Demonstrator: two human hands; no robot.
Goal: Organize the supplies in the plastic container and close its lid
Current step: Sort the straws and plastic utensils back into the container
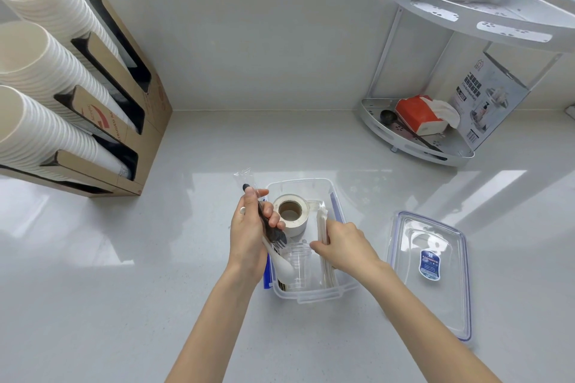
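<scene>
Risk I see: left hand [249, 227] clamped on wrapped cutlery [270, 227], right hand [345, 246] pinching straws [323, 227]; tall tape roll [291, 213] may block lid [431, 270] closing container [311, 294].

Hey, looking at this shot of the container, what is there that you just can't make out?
- Head view: how many utensils the left hand holds; its fingers and clear wrappers cover them.
- Head view: what the right hand grips in the plastic container; the hand hides the ends of the white wrapped sticks.
- Head view: print on the lid label; too small.
</scene>
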